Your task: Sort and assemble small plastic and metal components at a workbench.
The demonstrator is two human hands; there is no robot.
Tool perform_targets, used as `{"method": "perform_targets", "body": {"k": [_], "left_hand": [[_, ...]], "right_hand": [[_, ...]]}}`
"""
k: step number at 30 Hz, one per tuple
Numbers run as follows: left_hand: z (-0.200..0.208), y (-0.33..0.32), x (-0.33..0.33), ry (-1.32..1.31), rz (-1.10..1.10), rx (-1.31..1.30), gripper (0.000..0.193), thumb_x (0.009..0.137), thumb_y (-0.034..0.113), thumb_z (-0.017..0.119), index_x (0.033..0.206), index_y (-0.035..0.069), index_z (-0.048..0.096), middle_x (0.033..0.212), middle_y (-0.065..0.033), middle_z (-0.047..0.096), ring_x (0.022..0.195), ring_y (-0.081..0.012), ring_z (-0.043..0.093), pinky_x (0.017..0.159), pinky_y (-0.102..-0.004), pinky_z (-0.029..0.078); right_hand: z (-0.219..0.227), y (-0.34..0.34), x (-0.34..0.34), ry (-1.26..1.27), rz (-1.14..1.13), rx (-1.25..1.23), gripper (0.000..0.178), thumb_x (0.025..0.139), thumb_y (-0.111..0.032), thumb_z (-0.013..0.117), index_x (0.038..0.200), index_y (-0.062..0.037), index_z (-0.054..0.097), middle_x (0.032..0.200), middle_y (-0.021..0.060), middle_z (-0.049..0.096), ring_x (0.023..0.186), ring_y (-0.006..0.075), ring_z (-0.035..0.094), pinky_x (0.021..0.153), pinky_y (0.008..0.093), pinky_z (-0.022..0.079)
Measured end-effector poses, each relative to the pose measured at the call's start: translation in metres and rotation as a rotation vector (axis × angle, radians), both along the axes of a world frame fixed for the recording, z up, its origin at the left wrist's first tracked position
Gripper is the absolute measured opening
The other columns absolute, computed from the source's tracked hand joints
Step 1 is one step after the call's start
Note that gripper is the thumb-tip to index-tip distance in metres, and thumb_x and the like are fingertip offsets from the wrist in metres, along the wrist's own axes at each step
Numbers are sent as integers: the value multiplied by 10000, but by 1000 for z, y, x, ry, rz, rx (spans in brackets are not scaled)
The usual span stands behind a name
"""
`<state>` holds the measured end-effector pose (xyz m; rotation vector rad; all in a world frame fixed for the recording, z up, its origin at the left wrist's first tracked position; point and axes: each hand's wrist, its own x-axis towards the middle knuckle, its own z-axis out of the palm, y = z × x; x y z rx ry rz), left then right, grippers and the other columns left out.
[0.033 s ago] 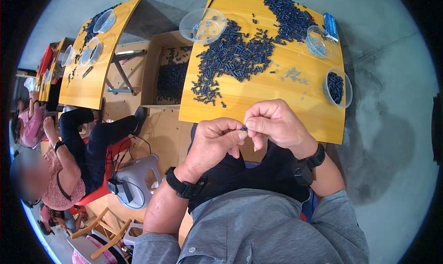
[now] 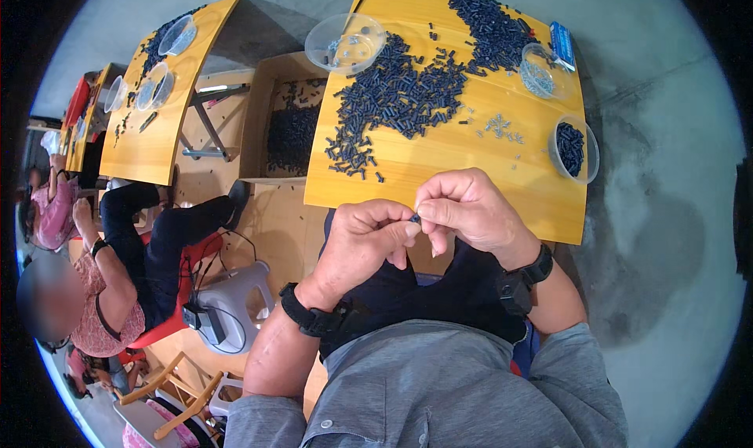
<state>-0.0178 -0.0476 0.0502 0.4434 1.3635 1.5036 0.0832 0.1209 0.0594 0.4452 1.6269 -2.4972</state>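
Note:
Just beyond my lap, at the near edge of the table, my two hands meet fingertip to fingertip. My left hand is closed, pinching a small dark plastic piece between thumb and forefinger. Against that same piece, the thumb and forefinger of my right hand are pressed together; whatever they grip is hidden or too small to name. On the yellow table ahead lies a wide heap of short dark tubular pieces. To its right are scattered small silvery metal parts.
A clear tub of dark pieces stands at the table's right edge, with a tub of metal parts and a blue box behind. Another clear tub is far left. A cardboard box and a seated co-worker are leftward.
The seated co-worker's hand at the left has shifted slightly. My own hands and the pieces on the table show no visible difference.

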Motion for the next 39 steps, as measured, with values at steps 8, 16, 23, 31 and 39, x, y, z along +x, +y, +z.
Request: {"method": "perform_targets", "body": {"k": [8,16,23,31,39], "left_hand": [[9,-1,-4,-50,-45,-22,85,855,48,640,870,-35,645,696,-48,621,520,-82,580,458,-191,465],[6,-1,-1,-67,-29,-17,84,855,47,639,868,-36,645,690,-47,619,521,-84,577,457,-189,467],[9,-1,0,-38,-32,7,87,859,59,637,860,-26,655,683,-34,614,517,-75,558,461,-195,454],[8,-3,2,27,36,101,99,846,75,656,908,-2,659,697,-22,624,522,-63,522,456,-188,415],[16,-4,3,9,-18,164,86,854,24,630,910,-20,678,801,-45,675,754,-85,600,720,-241,490]], "right_hand": [[7,0,-1,11,83,-8,150,904,-135,582,874,11,604,713,26,610,529,71,569,484,200,469],[-1,-2,2,12,32,-141,107,887,-101,597,878,4,583,695,36,599,489,69,538,470,225,483],[1,-2,1,-2,-13,-207,97,872,-89,620,848,-6,575,668,32,583,477,70,527,461,242,498],[7,-10,10,-19,-103,-313,334,941,-309,530,842,5,587,623,75,578,433,111,542,424,277,521],[0,-17,16,-78,44,-376,529,943,-463,448,863,45,574,630,102,571,400,137,522,420,323,536]]}}
